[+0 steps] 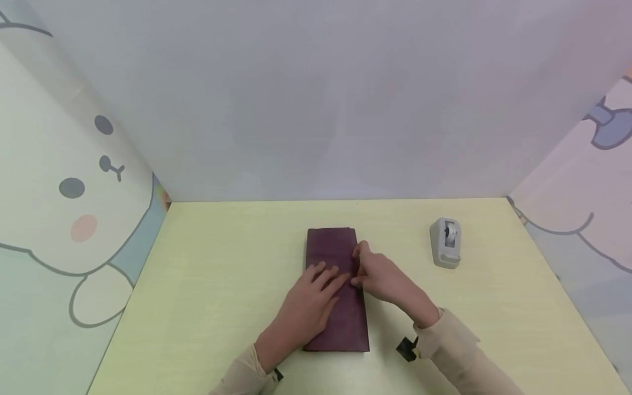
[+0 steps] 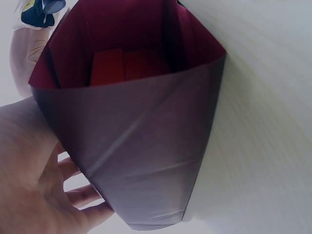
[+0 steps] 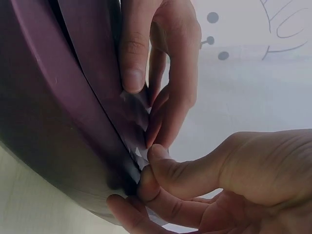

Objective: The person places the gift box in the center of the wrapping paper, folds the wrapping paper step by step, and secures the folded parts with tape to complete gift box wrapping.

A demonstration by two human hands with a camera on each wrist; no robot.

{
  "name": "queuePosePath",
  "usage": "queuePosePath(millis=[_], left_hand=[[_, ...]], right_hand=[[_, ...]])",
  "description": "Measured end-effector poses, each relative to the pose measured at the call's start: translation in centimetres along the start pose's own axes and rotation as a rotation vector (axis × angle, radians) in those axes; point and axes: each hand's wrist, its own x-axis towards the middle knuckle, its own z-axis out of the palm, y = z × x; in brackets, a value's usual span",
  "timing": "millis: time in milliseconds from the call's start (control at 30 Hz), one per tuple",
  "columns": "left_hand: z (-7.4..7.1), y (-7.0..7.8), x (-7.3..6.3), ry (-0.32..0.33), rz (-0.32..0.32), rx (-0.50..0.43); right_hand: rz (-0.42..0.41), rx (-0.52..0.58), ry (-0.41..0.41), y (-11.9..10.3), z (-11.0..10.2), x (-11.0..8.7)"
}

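Observation:
A long package in dark purple wrapping paper (image 1: pixel 340 323) lies on the table. At its near end the paper stands unfolded, and a red box (image 2: pixel 108 67) shows inside in the left wrist view. My left hand (image 1: pixel 310 302) rests on top with its fingers spread, fingertips close to a paper seam. Along the package's right edge, my right hand (image 1: pixel 382 277) pinches a small piece of clear tape (image 3: pixel 141 153) between thumb and index finger. In the right wrist view the left fingers (image 3: pixel 134 61) press beside that tape.
A grey tape dispenser (image 1: pixel 446 244) with a roll in it stands at the back right of the pale yellow table (image 1: pixel 222 263). A plain wall (image 1: pixel 336 99) rises behind the table, and walls with cartoon pictures (image 1: pixel 74 137) flank it on either side.

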Motion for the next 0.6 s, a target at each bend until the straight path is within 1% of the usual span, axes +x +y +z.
queuePosePath(millis=[200,400,500,600], left_hand=[[0.0,0.0,0.0,-0.001,-0.005,-0.006],[0.0,0.1,0.1,-0.031,0.01,0.039],[0.0,0.1,0.1,-0.035,0.018,0.055],[-0.1,0.1,0.1,-0.041,0.016,0.067]], right_hand=[[0.021,-0.047,0.019,-0.7,0.1,0.0],[0.037,-0.119,0.027,-1.4,0.2,0.0],[0.065,-0.126,-0.005,-1.2,0.1,0.2],[0.111,-0.081,-0.072,-0.3,-0.3,0.6]])
